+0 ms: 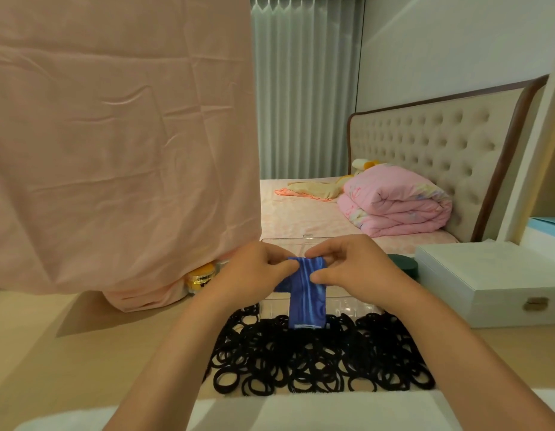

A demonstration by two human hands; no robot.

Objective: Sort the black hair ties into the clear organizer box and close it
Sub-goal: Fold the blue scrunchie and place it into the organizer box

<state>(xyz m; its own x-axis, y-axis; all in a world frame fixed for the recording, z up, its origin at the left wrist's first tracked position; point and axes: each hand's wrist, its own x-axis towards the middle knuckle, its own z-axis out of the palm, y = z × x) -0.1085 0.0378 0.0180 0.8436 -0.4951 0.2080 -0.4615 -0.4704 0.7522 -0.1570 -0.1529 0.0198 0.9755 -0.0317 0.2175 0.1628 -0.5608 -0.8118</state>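
A large pile of black hair ties lies on the tabletop in front of me. Just behind it stands the clear organizer box, its lid raised at the back. My left hand and my right hand both pinch the top of a blue cloth that hangs down over the box's front, its lower edge touching the pile. Most of the box interior is hidden by my hands and the cloth.
A white case with a metal latch sits to the right, a dark green round container beside it. A pink sheet hangs at the left over a yellow jar. A bed with a folded pink quilt lies beyond.
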